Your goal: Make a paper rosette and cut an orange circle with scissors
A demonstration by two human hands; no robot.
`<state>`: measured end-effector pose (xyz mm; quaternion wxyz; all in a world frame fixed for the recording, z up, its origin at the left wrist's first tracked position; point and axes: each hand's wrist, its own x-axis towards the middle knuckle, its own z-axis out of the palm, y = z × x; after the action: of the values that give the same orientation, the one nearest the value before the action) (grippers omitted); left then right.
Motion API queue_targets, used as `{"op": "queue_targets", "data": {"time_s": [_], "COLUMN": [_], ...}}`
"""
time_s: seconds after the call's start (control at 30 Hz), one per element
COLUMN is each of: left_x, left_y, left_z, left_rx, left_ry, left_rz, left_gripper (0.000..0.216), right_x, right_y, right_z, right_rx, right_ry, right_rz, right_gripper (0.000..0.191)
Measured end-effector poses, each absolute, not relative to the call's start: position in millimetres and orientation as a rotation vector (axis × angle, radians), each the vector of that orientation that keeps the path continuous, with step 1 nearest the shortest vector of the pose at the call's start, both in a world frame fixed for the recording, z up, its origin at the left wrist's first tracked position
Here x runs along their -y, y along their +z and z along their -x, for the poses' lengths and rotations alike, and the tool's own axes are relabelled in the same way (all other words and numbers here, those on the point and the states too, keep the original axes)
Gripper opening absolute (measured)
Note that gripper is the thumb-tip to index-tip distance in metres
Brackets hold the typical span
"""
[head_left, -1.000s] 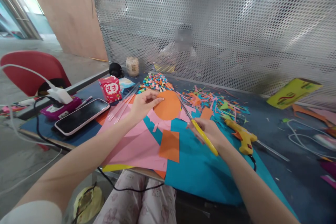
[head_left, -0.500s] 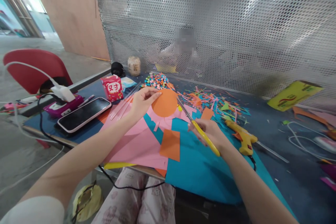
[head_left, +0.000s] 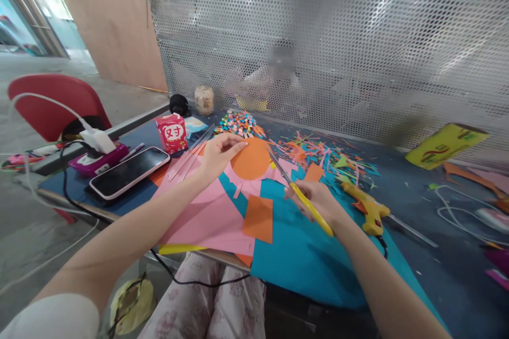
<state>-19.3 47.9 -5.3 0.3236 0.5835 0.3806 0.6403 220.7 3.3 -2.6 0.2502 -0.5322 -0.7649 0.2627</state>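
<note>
My left hand [head_left: 218,152] pinches the left edge of an orange paper circle [head_left: 251,159], lifted a little over the pink sheet [head_left: 201,217]. My right hand [head_left: 315,200] grips yellow-handled scissors [head_left: 297,189]; the blades point up-left and meet the circle's right edge. An orange paper rectangle [head_left: 258,219] lies between my arms, across the pink sheet and a large blue sheet [head_left: 314,259].
A phone [head_left: 129,172] and a red carton [head_left: 172,133] lie at the left. A yellow glue gun [head_left: 363,205] sits right of my right hand. Coloured paper scraps [head_left: 318,151] litter the far side, below a perforated metal screen [head_left: 338,47]. A red chair [head_left: 51,106] stands left.
Both hands and the orange circle stay almost where they were; the view has shifted slightly to the left. The scissors remain at the circle's right edge.
</note>
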Motion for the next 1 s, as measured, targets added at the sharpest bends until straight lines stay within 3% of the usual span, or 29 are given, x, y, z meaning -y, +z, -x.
{"op": "queue_targets", "data": {"time_s": [1.0], "left_x": [-45.7], "left_y": [-5.5], "left_z": [19.7], "left_rx": [-1.006], "left_ry": [1.683], "left_rz": [-1.615], "left_gripper": [0.020], "right_x": [-1.8], "right_y": [-4.2], "right_z": [-219.9], "right_rx": [2.170], "right_ry": [0.722], "right_rz": [1.429], "right_gripper": [0.052]}}
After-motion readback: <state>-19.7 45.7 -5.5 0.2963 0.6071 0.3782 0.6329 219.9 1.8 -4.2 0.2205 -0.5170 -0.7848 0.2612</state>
